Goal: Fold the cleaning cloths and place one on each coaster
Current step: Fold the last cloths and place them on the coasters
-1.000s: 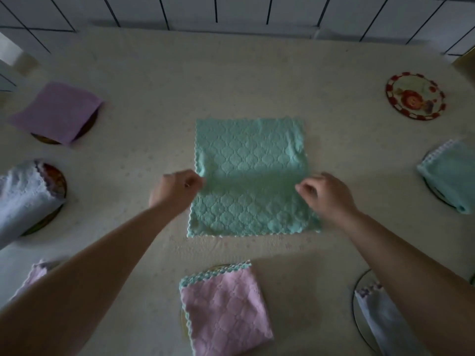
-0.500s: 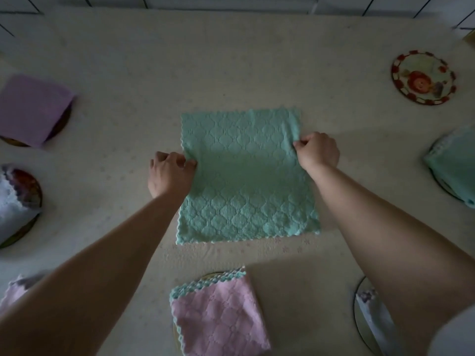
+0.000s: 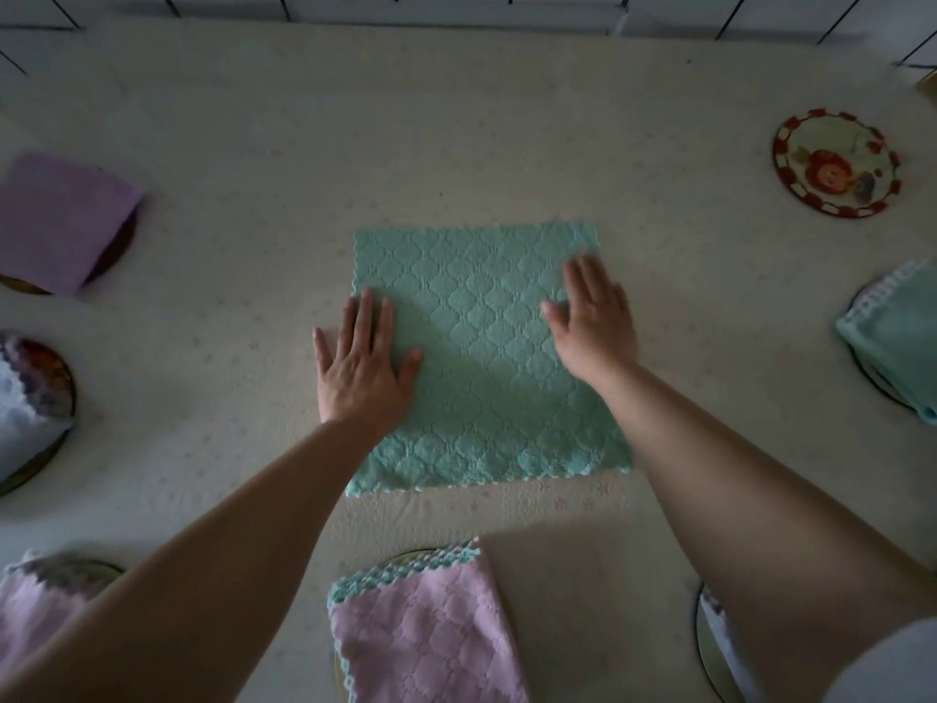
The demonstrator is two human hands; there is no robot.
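Observation:
A green quilted cleaning cloth [image 3: 487,367] lies flat in the middle of the table. My left hand [image 3: 360,362] rests flat on its left edge, fingers straight, partly on the tablecloth. My right hand [image 3: 593,317] presses flat on the cloth's right side with straight fingers. A bare round coaster [image 3: 835,164] with a red border and a flower picture sits at the far right. Folded cloths lie on other coasters: purple [image 3: 61,220] far left, white [image 3: 20,418] left, pink [image 3: 426,631] near centre, green [image 3: 897,332] right.
Another pink cloth [image 3: 30,611] sits on a coaster at the near left, and a white cloth [image 3: 720,631] on a coaster at the near right, half hidden by my right arm. A tiled wall [image 3: 456,7] runs along the table's far edge.
Both hands let go of the green cloth's side edges and now lie flat on it, fingers spread. The cloth's far half now lies flat, its far edge straight.

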